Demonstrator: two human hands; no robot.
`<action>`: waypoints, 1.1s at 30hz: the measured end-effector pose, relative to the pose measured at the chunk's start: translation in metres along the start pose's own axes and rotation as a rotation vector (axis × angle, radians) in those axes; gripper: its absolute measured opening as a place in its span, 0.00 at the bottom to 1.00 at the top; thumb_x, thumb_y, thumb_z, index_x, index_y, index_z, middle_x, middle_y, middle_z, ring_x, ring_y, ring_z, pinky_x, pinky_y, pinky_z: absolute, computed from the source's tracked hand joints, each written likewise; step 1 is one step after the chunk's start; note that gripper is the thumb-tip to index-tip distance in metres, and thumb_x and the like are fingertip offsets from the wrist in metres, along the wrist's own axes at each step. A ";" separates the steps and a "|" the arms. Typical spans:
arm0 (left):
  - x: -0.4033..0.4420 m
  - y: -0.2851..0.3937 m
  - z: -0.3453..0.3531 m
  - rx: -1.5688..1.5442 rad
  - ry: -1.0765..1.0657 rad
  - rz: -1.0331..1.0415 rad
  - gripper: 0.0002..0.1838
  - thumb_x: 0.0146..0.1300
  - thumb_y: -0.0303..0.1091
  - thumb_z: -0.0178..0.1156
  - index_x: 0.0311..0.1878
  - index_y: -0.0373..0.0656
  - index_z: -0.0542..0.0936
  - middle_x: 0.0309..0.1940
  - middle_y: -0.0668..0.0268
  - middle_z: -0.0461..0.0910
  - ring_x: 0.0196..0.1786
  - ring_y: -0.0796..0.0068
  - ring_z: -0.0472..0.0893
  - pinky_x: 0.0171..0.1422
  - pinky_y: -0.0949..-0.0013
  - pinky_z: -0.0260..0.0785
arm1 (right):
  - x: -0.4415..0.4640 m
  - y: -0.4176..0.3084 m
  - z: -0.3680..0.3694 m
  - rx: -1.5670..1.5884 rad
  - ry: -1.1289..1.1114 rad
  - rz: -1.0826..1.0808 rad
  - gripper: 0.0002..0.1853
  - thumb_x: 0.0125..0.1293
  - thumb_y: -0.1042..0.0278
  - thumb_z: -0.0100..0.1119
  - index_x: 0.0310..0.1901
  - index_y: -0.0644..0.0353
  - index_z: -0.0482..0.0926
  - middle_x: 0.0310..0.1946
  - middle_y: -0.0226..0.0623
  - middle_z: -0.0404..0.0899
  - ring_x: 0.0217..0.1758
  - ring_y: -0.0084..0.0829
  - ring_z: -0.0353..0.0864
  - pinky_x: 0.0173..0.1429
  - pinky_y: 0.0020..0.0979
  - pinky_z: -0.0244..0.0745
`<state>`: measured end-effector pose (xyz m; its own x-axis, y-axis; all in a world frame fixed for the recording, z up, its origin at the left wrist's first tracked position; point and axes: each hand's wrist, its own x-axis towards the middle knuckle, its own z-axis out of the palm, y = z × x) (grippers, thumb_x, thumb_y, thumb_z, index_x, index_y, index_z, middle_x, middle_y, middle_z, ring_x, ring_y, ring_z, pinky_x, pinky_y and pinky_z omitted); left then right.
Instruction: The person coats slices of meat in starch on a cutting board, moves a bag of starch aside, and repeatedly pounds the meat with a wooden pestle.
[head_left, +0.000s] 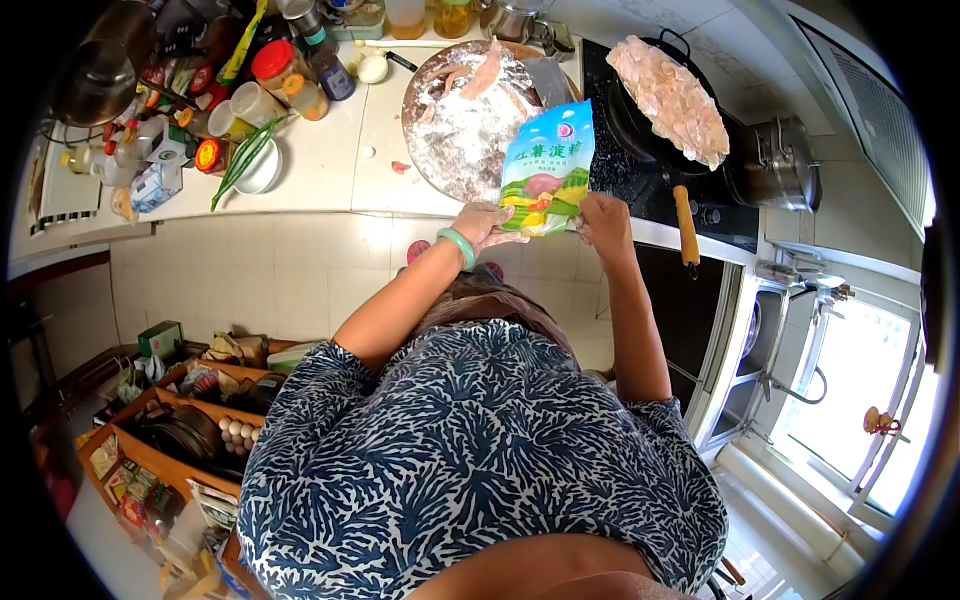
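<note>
From the head camera, the only view which I have, I look down on two bare hands and one bag. The bag (546, 175), blue above and green below, is upright in front of the body, held over the near right edge of a round board (412, 130). My left hand (489, 226) is partly closed and has hold of the lower left corner of the bag; a green bracelet (458, 248) is around its wrist. My right hand (604, 218) is closed like a fist at the lower right edge of the bag and grips it there, but its fingertips I cannot see well. The board lies on the pale table (330, 165), with white powder (465, 135) and strips of pink meat (484, 72) on it. A wide blade (548, 80) rests at its right side, behind the bag. On the left, green onions (243, 168) lie across a small white bowl (264, 170). On the right, over the black stove (735, 222), there is a heap of pale pink slices (668, 100), and near it a metal pot (785, 165).
</note>
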<state>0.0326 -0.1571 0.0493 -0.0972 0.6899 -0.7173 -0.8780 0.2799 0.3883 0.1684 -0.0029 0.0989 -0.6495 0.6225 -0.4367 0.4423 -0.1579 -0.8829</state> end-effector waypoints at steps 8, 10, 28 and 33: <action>0.014 -0.018 -0.022 0.119 0.179 0.008 0.05 0.63 0.30 0.56 0.37 0.39 0.75 0.24 0.66 0.77 0.18 0.82 0.71 0.23 0.81 0.67 | -0.006 -0.005 0.008 0.186 0.003 -0.030 0.13 0.62 0.69 0.46 0.20 0.60 0.71 0.14 0.24 0.66 0.14 0.11 0.56 0.18 0.18 0.47; 0.008 -0.018 -0.015 -0.001 0.210 0.011 0.03 0.64 0.28 0.54 0.36 0.40 0.75 0.20 0.71 0.73 0.17 0.83 0.69 0.25 0.78 0.67 | -0.006 -0.004 0.004 0.198 -0.010 -0.051 0.13 0.62 0.69 0.46 0.20 0.61 0.71 0.15 0.24 0.66 0.14 0.11 0.56 0.18 0.18 0.47; 0.023 -0.051 -0.056 -0.145 -0.304 -0.012 0.22 0.67 0.30 0.48 0.63 0.38 0.61 0.51 0.57 0.73 0.46 0.73 0.79 0.56 0.67 0.72 | -0.019 -0.020 0.008 0.146 -0.178 -0.044 0.14 0.61 0.72 0.43 0.18 0.61 0.68 0.14 0.24 0.64 0.15 0.11 0.55 0.18 0.18 0.49; 0.005 -0.029 -0.025 -0.483 -0.626 0.005 0.24 0.68 0.33 0.46 0.65 0.41 0.57 0.60 0.59 0.66 0.60 0.68 0.70 0.67 0.61 0.61 | -0.026 -0.025 0.006 0.114 -0.278 -0.032 0.13 0.60 0.72 0.42 0.19 0.62 0.69 0.14 0.24 0.64 0.15 0.12 0.56 0.18 0.19 0.50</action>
<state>0.0455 -0.1786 0.0200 0.0544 0.9778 -0.2021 -0.9985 0.0541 -0.0068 0.1711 -0.0199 0.1311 -0.8137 0.3970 -0.4247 0.3565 -0.2363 -0.9039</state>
